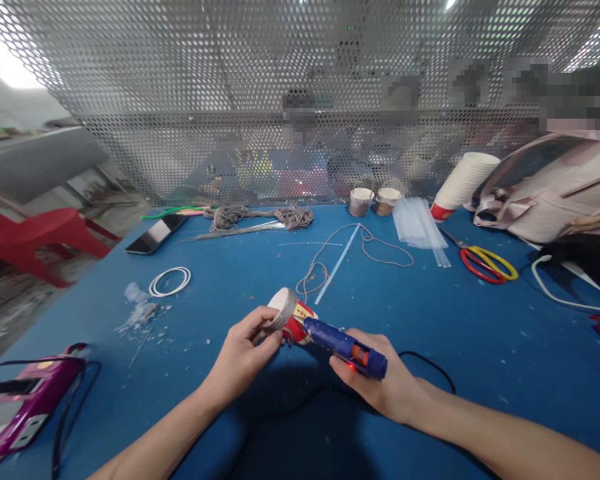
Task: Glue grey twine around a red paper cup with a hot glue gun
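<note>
My left hand (250,343) grips a paper cup (299,321) that lies tilted, its open white mouth facing up and left. Grey cord is wound round the cup near its rim, and the red and cream side shows below. My right hand (375,373) is wrapped round a blue hot glue gun (345,347) with a small red light lit. The gun's nozzle points at the cup's side, close to the edge of the wound cord; whether it touches is too small to tell. A loose grey cord (325,248) trails over the table behind the cup.
Behind the cup lie a glue stick (337,263), two cord-wrapped cups (361,201), a bundle of glue sticks (415,223), stacked paper cups (465,180) and scissors (487,263). At left are a phone (156,235), white rings (170,282), scraps (143,310) and a purple power strip (35,400).
</note>
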### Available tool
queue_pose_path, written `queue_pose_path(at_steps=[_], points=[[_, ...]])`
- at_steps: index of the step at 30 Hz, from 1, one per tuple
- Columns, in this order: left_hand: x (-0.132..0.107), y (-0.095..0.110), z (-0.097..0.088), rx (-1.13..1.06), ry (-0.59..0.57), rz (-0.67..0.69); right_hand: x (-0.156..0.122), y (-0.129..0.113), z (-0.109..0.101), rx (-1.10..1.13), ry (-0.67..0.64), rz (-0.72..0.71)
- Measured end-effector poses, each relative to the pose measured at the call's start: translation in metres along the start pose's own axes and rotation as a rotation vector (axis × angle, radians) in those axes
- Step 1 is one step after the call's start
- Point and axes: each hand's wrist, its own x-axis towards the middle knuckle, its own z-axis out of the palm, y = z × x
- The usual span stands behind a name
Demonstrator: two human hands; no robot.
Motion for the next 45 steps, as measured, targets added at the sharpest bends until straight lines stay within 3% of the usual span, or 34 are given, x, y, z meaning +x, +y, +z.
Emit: queue_pose_path(at_steps=[7,12,26,31,35,40,45], points=[[0.0016,0.0012,-0.0004,0.029,0.015,0.026,0.0002,-0.0009,0.0006,-0.005,0.038,-0.006],[0.0017,0.0,-0.0005,0.054,0.023,0.055,-0.0004,-0.0001,0.0023,-0.003,-0.012,-0.051],[0.0017,-0.0001,-0.0041,0.113,0.025,0.115,0.0018,-0.0044,-0.0002,0.07,0.007,0.167],[0.0017,-0.0004,-0.0037,0.131,0.021,0.085,0.0007,-0.0042,0.0027,-0.008,0.0,0.063],[0.0008,-0.0002,-0.0034,0.148,0.021,0.097,-0.0001,-0.0033,0.0036,-0.038,0.032,0.081],[-0.0001,-0.0015,-0.0026,0.146,0.027,0.104,-0.0018,-0.0021,0.0051,-0.072,0.004,-0.052],[-0.0001,-0.0017,0.0006,0.124,0.041,0.079,-0.0019,-0.0024,0.0061,-0.072,0.028,-0.046]])
